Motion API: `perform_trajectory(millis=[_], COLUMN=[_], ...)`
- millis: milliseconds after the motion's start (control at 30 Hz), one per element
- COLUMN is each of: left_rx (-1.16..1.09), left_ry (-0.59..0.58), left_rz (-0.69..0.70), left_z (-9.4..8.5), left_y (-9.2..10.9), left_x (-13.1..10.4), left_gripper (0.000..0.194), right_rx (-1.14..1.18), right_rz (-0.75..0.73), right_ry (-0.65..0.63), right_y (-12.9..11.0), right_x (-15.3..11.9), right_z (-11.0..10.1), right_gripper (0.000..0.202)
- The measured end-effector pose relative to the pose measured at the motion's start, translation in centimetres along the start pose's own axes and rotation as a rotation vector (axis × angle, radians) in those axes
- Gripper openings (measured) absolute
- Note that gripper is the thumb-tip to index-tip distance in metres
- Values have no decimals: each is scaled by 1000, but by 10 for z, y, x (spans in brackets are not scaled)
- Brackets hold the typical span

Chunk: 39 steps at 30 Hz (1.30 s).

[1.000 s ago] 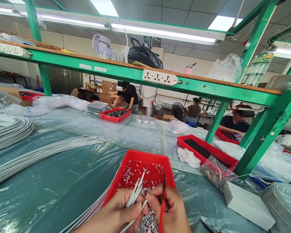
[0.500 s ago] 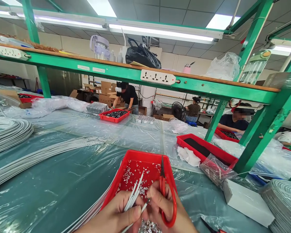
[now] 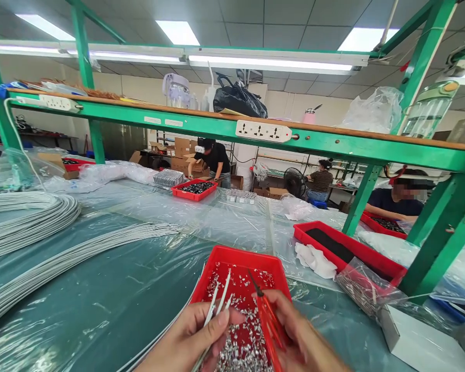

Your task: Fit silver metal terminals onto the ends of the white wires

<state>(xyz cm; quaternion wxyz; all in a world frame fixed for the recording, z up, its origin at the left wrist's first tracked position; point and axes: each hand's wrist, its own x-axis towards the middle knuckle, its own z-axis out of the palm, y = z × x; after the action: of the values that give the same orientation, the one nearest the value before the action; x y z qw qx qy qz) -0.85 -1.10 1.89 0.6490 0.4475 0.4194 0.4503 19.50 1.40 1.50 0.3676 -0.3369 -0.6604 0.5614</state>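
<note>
My left hand [image 3: 196,333] is closed around a few thin white cables [image 3: 225,285], their ends fanned out and pointing up and away from me. In my right hand [image 3: 294,325] are scissors with red handles [image 3: 268,325]. Their dark blades point up and to the left, a short way right of the cable ends and not touching them. Both hands are over the near part of a red tray [image 3: 251,257]. Small silvery scraps [image 3: 248,330] are scattered across its floor, thickest at the near end. My left hand covers the lower part of the cables.
Long white cables [image 3: 81,253] and a coil [image 3: 58,222] lie on the left. To the right are a red bin with black contents [image 3: 306,231], crumpled white cloth [image 3: 315,261], a bag of metal parts [image 3: 360,292] and a white box [image 3: 418,336]. A green shelf frame [image 3: 201,125] spans overhead; co-workers are beyond.
My right hand has drawn away from the cable end it was touching, and the scissors have swung over with blades tilted left. The view has shifted slightly left and up.
</note>
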Motion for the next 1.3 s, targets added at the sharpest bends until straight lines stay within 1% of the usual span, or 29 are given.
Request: perform_trajectory(millis=[67,133,200,233,333,400,500,633,733,933,1000,1067,1167,1300], left_rx=[27,57,82,96,172,217,258,269,262,241,224,212,202,204], left_ry=[24,42,71,87,128,135,130,134,125,103,101,105,115,141], left_rz=[60,128,180,196,199,185,174,153,153,154,157,152,154,158], left_z=[-1,-1,1,2,4,5,5,5,6,6,7,8,9,9], left_y=[2,2,2,1,-1,-1,-1,-1,-1,-2,-2,-1,1,1], left_x=[0,0,1,1,0,0,0,2,3,4,4,3,2,1], left_gripper=[50,45,42,42,46,48,49,50,50,48,47,46,45,47], right_rx=[-107,-296,-415,-426,-344,-302,-344,-417,-388,-170,-61,0,-9,-25], right_rz=[122,210,233,232,226,228,253,333,327,299,315,358,385,296], right_ry=[-88,-156,-161,-156,-159,-192,-218,-193,-204,-258,-282,-298,-318,-311], right_y=[2,2,0,-1,-5,-10,-21,-29,-25,-9,-5,-1,2,2], right_x=[0,2,4,4,3,1,-2,-2,-1,0,2,4,5,3], right_z=[-1,-2,-2,-2,-3,-4,-4,-4,-7,-13,-13,-13,-14,-17], right_gripper=[52,45,41,39,43,46,45,44,38,33,33,35,37,46])
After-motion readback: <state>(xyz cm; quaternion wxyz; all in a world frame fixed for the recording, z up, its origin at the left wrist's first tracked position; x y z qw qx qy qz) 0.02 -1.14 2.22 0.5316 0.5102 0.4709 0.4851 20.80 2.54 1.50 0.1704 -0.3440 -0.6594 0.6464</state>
